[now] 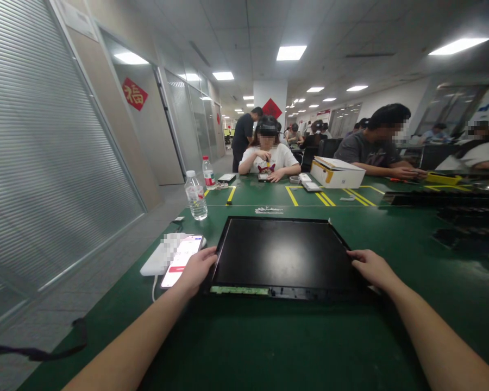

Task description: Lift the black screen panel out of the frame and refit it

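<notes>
A black flat display panel lies on the green table mat in front of me, with a strip of green circuit board along its near edge. My left hand grips the panel's near left corner. My right hand holds its right edge, fingers curled over the rim. Both forearms reach in from the bottom of the view.
A lit phone lies on a white power bank beside my left hand. Two water bottles stand at the back left. A white box and black panels sit to the right. People sit across the table.
</notes>
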The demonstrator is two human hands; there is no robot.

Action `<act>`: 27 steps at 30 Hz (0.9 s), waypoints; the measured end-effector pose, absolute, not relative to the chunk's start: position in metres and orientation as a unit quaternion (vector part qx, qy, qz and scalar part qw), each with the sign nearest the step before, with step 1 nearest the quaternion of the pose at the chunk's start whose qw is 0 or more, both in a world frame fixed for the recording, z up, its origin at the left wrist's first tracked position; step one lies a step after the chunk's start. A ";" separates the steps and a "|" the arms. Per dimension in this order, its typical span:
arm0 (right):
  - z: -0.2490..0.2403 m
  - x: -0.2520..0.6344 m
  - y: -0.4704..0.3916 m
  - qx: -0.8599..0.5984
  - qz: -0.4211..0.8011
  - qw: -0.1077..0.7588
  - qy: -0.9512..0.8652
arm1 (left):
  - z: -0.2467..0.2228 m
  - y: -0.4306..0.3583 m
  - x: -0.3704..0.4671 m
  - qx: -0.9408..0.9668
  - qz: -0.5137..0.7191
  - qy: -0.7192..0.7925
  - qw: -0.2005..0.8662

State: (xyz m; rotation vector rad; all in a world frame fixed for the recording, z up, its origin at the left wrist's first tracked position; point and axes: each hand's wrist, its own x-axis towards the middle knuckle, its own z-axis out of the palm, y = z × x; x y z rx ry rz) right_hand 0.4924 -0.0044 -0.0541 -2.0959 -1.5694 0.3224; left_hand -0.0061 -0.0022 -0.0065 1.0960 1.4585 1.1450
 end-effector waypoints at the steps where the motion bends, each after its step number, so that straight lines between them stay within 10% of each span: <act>1: -0.054 0.493 -0.004 -0.771 0.120 0.247 -0.575 | -0.006 -0.003 -0.004 0.427 0.471 0.600 0.486; 27: -0.052 0.491 -0.006 -0.783 0.103 0.243 -0.564 | -0.006 -0.003 0.002 0.327 0.445 0.578 0.601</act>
